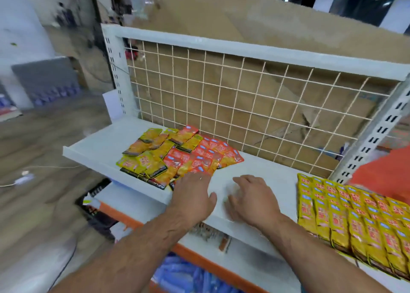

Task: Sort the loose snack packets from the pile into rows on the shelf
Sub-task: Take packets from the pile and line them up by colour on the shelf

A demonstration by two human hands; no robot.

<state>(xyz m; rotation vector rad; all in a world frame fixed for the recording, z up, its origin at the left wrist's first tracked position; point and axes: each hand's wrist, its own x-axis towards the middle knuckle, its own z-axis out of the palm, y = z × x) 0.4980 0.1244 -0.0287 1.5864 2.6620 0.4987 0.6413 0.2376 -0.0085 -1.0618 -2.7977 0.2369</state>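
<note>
A loose pile of yellow and red snack packets [177,155] lies on the left half of the white shelf [95,146]. Several neat rows of yellow packets [352,221] fill the shelf's right end. My left hand [193,195] rests palm down at the pile's near edge, its fingertips touching the red and yellow packets there. To its right, my right hand [250,199] hovers over bare shelf with fingers spread and curled, blurred, with nothing visible in it.
A wire grid back panel [244,106] with cardboard behind it closes the shelf's rear. Slotted uprights [375,133] stand at both ends. A lower shelf with an orange edge [199,257] holds blue items below. Wooden floor lies to the left.
</note>
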